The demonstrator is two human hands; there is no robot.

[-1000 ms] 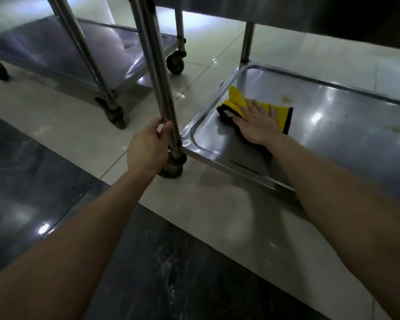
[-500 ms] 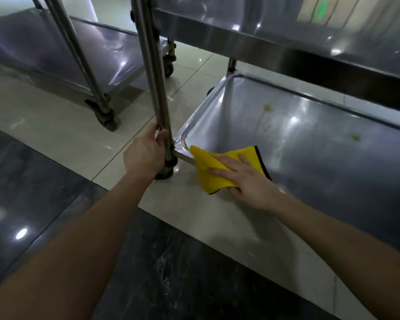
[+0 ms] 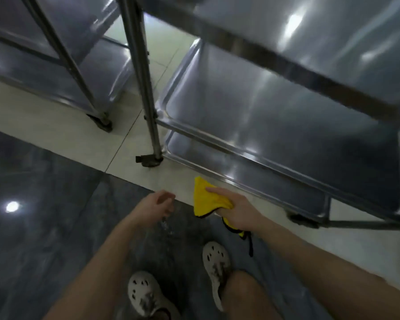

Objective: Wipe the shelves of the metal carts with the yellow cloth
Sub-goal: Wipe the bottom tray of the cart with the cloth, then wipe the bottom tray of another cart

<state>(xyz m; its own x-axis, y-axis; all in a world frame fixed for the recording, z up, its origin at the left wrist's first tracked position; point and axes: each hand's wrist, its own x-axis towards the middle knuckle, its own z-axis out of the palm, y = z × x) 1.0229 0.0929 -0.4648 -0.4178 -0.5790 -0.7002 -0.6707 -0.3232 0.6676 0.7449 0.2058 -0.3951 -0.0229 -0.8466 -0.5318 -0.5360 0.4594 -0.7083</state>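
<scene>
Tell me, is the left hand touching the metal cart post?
Apart. The head view shows the left hand over the floor, a plain gap of floor between it and the cart post.

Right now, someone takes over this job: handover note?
Left grip: open, off the cart leg it held a second ago.
Right grip: holds the cloth above the floor, clear of the shelves.
Done: bottom shelf was wiped near its corner a second ago.
Left, likely: upper shelves, other cart.
</scene>
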